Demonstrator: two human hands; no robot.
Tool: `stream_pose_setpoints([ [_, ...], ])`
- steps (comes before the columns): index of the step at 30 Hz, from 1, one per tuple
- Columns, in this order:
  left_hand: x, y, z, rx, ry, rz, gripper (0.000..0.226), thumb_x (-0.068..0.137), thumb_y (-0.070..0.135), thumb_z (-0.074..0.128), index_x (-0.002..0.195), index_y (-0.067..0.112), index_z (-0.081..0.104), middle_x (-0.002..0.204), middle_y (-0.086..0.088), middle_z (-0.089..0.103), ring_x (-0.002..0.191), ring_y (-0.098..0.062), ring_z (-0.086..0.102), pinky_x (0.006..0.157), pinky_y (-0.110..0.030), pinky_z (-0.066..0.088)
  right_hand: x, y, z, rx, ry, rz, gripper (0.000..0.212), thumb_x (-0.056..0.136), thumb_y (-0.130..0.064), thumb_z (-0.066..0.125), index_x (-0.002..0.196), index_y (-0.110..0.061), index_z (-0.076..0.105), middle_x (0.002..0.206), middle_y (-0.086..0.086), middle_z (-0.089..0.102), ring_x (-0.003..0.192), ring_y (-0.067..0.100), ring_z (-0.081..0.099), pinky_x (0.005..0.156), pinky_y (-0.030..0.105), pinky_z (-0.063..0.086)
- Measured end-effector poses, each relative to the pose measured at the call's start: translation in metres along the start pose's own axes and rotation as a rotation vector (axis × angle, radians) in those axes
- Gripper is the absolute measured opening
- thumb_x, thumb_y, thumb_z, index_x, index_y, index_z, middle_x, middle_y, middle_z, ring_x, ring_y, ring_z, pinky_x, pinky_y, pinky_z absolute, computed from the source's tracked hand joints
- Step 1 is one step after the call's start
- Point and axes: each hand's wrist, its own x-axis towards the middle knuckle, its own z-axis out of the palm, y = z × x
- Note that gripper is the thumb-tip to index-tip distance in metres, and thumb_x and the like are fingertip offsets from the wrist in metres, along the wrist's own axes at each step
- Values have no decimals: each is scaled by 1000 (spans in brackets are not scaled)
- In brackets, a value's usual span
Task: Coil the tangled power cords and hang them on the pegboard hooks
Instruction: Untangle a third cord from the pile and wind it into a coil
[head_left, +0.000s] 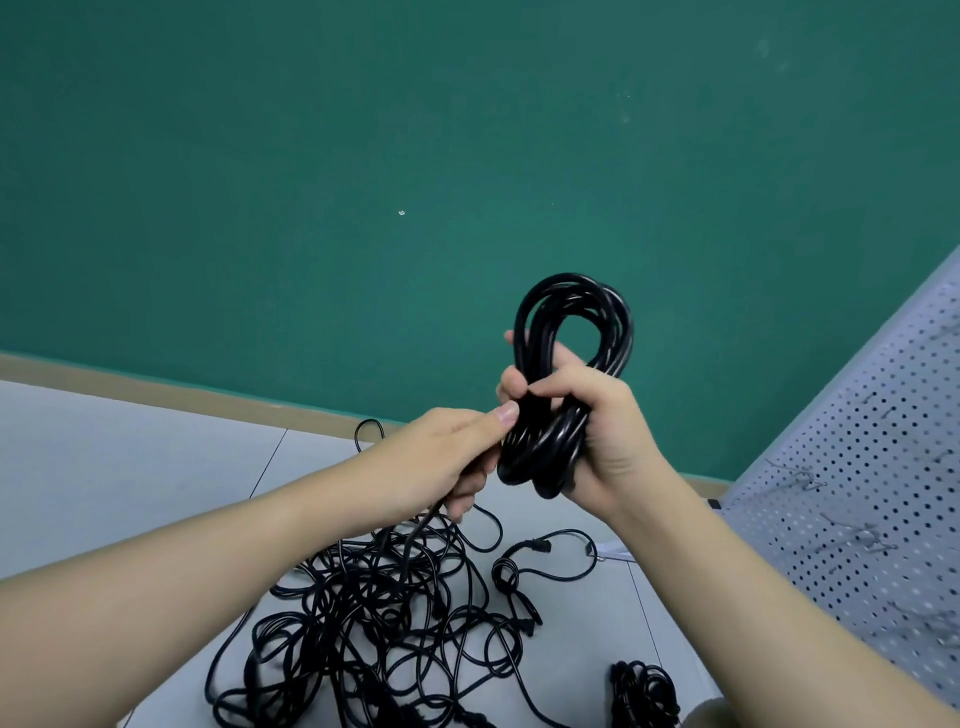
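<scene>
Against a dark green wall (363, 156) with a tan baseboard (156, 392) along its foot, a person holds a coiled black cord (563, 384) up at chest height. The right hand (597, 431) grips the coil's lower half, fingers curled round the bundled loops and the thumb laid across them, so that the upper loop stands free above the fist. The left hand (452, 457) pinches the coil's lower left edge between thumb and fingers, and a loose strand (410, 540) runs down from this hand into the pile below.

That pile is a tangle of black power cords (374, 623) spread over a pale grey tiled floor (104, 467), whose thin dark joints cross beside it. A few plug ends lie at the tangle's right edge. A smaller bundled cord (644, 691) lies apart near the bottom right.

On the right, a white pegboard (857, 467) leans away at an angle, dotted with rows of holes. Several thin metal hooks (805, 478) stick out of it; none of them carries a cord.
</scene>
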Motion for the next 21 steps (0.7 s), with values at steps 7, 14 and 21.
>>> stream_pose_setpoints([
  [7, -13, -34, -25, 585, -173, -198, 63, 104, 65, 23, 80, 20, 60, 83, -1, 72, 81, -17, 67, 91, -35, 51, 1, -23, -19, 244, 174, -108, 39, 72, -7, 47, 111, -11, 47, 71, 4, 40, 62, 14, 29, 64, 26, 32],
  [14, -19, -6, -44, 738, 18, -32, 52, 106, 55, 33, 68, 19, 28, 62, 4, 26, 53, -12, 24, 51, -28, 23, 2, -30, -45, 243, 224, -139, 33, 74, -10, 52, 105, -15, 41, 76, 4, 43, 61, 15, 34, 63, 26, 32],
  [21, -27, 18, -42, 605, 147, 252, 58, 105, 48, 46, 61, 16, 26, 55, 8, 20, 51, -13, 20, 50, -28, 19, 4, -19, -46, 53, 145, -11, 61, 66, -22, 87, 108, -15, 44, 81, 6, 51, 64, 16, 40, 63, 29, 42],
])
